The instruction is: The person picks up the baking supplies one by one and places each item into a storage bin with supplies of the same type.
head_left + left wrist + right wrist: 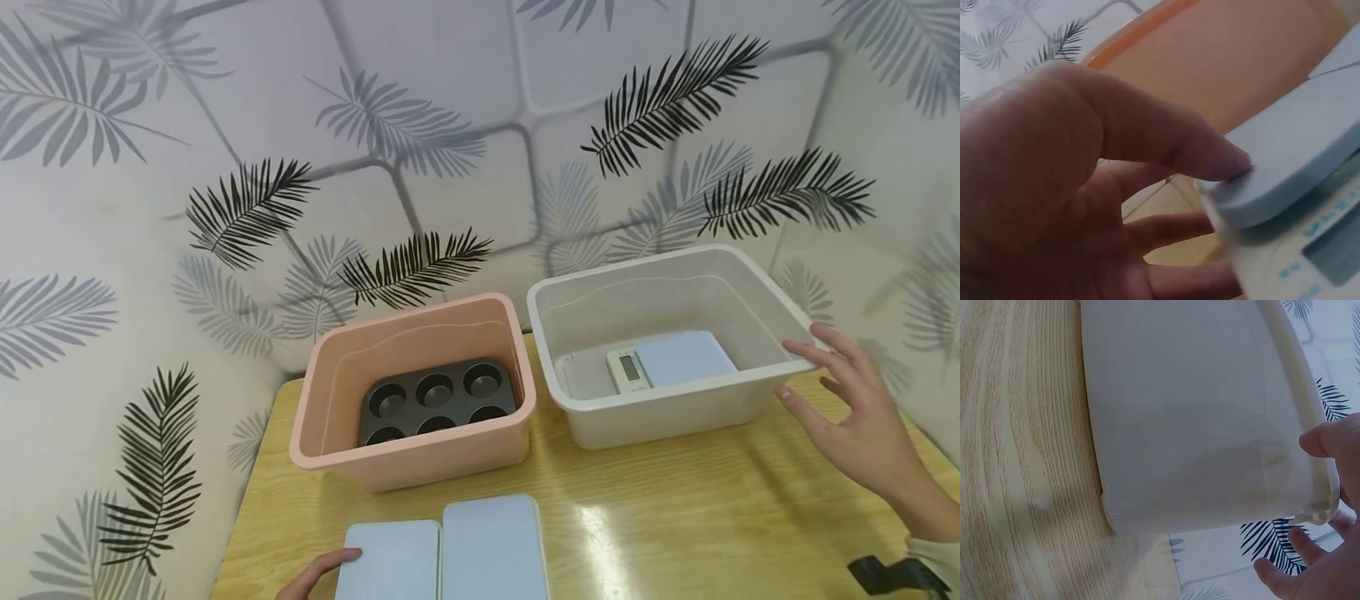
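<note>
At the near edge of the head view, my left hand (318, 573) holds a kitchen scale (390, 558) with a pale blue top. The thumb lies over its platform (1297, 150) in the left wrist view, with the other fingers along its side. A second pale-blue-topped slab (495, 546) lies right beside it. On the right, my right hand (862, 417) holds the near right corner of a white plastic bin (667, 417), the rim between thumb and forefinger; its other fingers spread loosely. Inside that bin lies another kitchen scale (682, 358) with a small display.
A pink bin (412, 467) stands left of the white one, with a dark muffin tin (438, 392) inside. Both bins sit on a light wooden table (675, 508). Leaf-patterned wall covering (487, 183) rises close behind and at the sides.
</note>
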